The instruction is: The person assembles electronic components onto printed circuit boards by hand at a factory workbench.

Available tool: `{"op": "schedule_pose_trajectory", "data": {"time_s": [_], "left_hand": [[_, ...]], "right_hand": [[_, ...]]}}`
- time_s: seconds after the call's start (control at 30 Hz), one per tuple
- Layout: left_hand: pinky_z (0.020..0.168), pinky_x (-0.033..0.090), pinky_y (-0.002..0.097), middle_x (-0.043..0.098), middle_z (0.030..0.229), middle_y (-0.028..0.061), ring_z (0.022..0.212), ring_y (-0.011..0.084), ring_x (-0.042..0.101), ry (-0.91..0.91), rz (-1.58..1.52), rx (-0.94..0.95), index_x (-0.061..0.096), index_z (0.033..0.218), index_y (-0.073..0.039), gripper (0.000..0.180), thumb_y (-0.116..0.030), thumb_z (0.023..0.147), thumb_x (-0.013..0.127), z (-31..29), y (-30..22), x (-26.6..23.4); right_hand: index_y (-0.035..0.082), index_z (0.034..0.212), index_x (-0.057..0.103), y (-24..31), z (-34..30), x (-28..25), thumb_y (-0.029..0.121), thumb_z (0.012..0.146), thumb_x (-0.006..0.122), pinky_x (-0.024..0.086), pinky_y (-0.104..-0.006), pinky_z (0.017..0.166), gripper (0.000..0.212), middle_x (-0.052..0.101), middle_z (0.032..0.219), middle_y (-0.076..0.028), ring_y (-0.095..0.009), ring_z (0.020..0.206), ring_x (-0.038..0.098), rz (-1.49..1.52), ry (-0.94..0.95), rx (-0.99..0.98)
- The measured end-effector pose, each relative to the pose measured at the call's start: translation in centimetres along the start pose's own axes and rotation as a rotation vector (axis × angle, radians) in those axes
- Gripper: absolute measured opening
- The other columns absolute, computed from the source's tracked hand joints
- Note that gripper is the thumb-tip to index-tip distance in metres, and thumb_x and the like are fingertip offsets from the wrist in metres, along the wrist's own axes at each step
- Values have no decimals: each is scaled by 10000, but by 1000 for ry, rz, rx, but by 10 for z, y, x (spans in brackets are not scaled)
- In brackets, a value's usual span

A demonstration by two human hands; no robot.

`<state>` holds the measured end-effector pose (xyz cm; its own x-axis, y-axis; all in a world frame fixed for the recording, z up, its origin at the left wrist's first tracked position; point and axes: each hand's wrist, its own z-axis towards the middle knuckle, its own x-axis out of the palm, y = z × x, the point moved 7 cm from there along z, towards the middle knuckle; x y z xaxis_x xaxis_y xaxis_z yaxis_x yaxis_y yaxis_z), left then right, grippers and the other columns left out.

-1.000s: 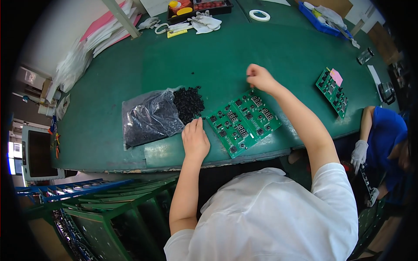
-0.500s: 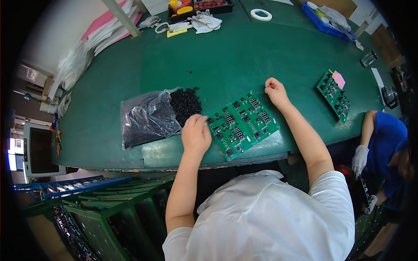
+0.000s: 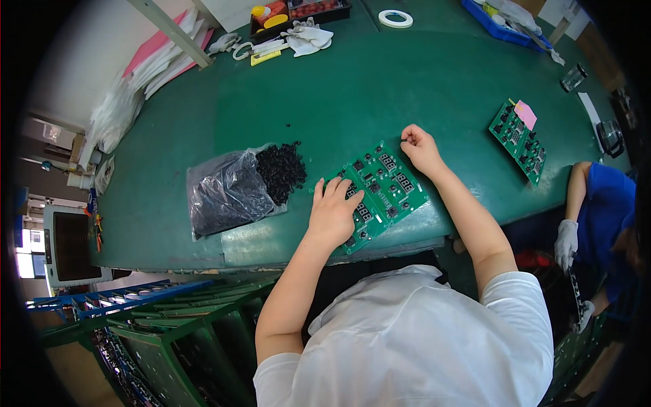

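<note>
Head: left fingers (image 3: pixel 332 189) overlap circuit board (image 3: pixel 376 178); tabletop (image 3: pixel 352 95) stretches beyond far edge.

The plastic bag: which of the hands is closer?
Left. The left hand is right of the bag, over a circuit board; the right hand is farther right, beside that board's far edge.

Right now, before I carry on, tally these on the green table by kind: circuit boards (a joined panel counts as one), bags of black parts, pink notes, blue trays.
Circuit boards: 2 (near board under the left hand, far-right board)
Bag of black parts: 1
Pink note: 1
Blue tray: 1
Total: 5
</note>
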<state>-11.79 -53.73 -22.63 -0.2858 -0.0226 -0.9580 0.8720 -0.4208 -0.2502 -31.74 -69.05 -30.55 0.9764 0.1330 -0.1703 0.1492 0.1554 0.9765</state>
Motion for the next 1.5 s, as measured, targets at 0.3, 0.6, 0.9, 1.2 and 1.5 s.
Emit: {"op": "schedule_pose_trajectory", "data": {"time_s": [0.3,0.6,0.9,1.2,1.5], "left_hand": [[1078,269,532,527,1266,171,1263,348,418,-38,-46,-8,633,1166,-94,468,20,722,535,-10,4,4],[920,443,417,597,1109,173,1054,361,548,-542,-440,-173,636,1033,-28,304,62,774,504,-35,63,-24],[680,502,391,631,869,126,780,322,623,-445,-272,-379,663,926,-55,126,-95,837,584,-45,113,-35],[631,500,439,638,792,114,737,321,629,-264,64,-629,636,768,-72,160,-226,812,641,-31,133,-1],[598,497,435,601,794,113,719,320,615,-347,64,-482,619,802,-61,107,-167,799,627,-35,120,0]], "right_hand": [[20,832,583,21,19,33,43,761,614,462,-319,612,81,587,704,-46,-152,666,562,-315,347,56],[37,886,622,43,38,66,72,766,580,479,-378,648,132,631,772,-134,-277,713,602,-809,744,-109],[39,847,638,56,33,56,82,784,550,488,-411,697,117,641,830,-144,-317,789,609,-709,585,-142],[55,845,646,52,20,55,105,792,576,494,-421,708,101,635,872,-124,-313,803,611,-726,544,-350],[63,864,657,76,53,79,125,726,584,506,-418,686,169,656,825,-113,-298,783,635,-744,561,-219]]}}
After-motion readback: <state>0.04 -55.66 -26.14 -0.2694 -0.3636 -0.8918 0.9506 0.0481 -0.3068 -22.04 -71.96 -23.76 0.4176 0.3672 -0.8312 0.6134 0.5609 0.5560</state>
